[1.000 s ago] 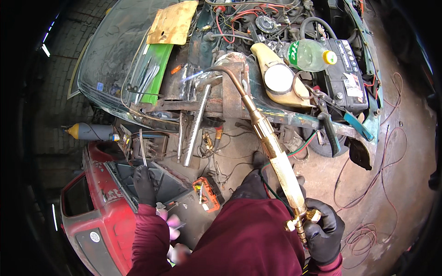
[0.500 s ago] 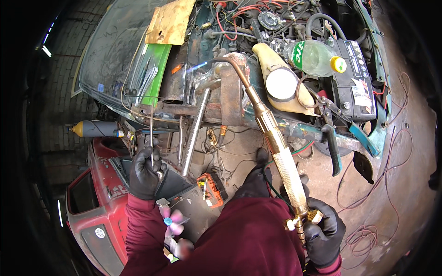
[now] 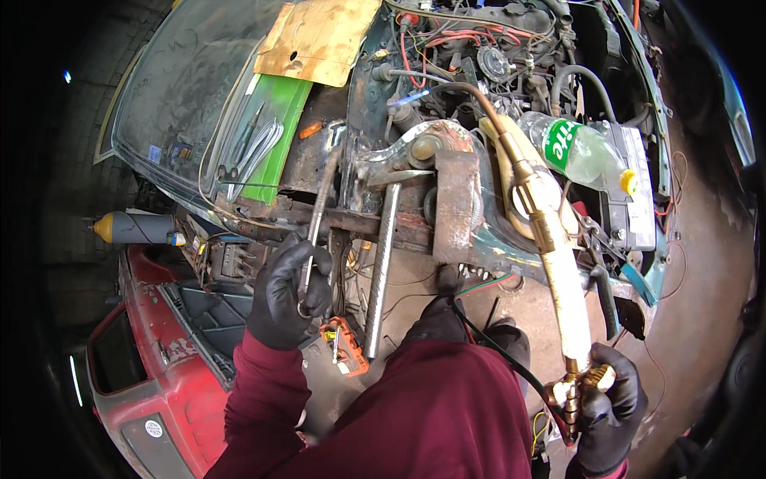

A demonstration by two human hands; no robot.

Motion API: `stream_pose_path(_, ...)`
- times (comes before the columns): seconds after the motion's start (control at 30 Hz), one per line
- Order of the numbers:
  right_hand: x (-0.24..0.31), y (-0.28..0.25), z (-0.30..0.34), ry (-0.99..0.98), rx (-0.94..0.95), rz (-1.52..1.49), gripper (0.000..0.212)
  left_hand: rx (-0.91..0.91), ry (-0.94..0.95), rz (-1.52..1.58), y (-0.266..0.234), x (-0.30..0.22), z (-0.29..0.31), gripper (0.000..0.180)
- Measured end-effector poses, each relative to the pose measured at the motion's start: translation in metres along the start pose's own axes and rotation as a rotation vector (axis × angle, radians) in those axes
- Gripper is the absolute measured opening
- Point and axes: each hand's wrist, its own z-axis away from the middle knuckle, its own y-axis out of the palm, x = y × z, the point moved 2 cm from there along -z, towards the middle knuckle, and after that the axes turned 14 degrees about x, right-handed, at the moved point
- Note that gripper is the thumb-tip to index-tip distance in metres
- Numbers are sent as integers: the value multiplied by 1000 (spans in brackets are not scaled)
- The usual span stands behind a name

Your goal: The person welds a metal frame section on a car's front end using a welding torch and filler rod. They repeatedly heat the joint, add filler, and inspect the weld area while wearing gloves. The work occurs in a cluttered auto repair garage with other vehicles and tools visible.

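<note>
My right hand [image 3: 610, 411], in a black glove, is closed round the valve end of a long brass gas torch [image 3: 550, 255], with fingers at its knob. From the torch's bent tip comes a small blue flame [image 3: 412, 99] over the engine bay. My left hand [image 3: 289, 291], also gloved, grips a slim metal rod [image 3: 319, 199] that points up and away. The rod's far end is over the rusty body panel, near a bare scraped patch [image 3: 333, 132]; whether it touches is unclear. A perforated metal tube [image 3: 383, 271] slants beside the rusty bracket [image 3: 457, 203].
A green folder with white wires [image 3: 275, 148] and a wooden board [image 3: 319, 40] lie by the windscreen. At the right, a plastic bottle [image 3: 578, 152] leans by the battery [image 3: 638, 188]. Below are an orange tool case [image 3: 345, 347], a red vehicle [image 3: 155, 359] and hoses.
The view has shifted. My left hand has raised the rod rightward, its far end now by the scraped patch. The torch has moved right, its flame away from the bracket area.
</note>
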Motion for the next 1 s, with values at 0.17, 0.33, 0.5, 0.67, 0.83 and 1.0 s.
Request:
stream_pose_path(0.17,44,-6,-11,-41,-140,104,78,88,-131,55,-8,0,-22,50)
stream_pose_path(0.33,57,-56,-28,40,-217,181,60,16,-190,107,-2,-4,-37,48)
stream_pose_path(0.5,45,-123,-56,175,3,118,63,-70,-201,226,14,4,-48,48)
stream_pose_path(0.67,46,-134,-91,-12,123,378,66,41,-179,-183,26,-4,-61,44)
stream_pose_path(0.83,81,-121,-114,100,257,-98,67,-3,-202,-399,34,4,-60,54)
stream_pose_path(1.0,84,-112,-124,53,300,-82,64,14,-213,-392,29,7,-58,46)
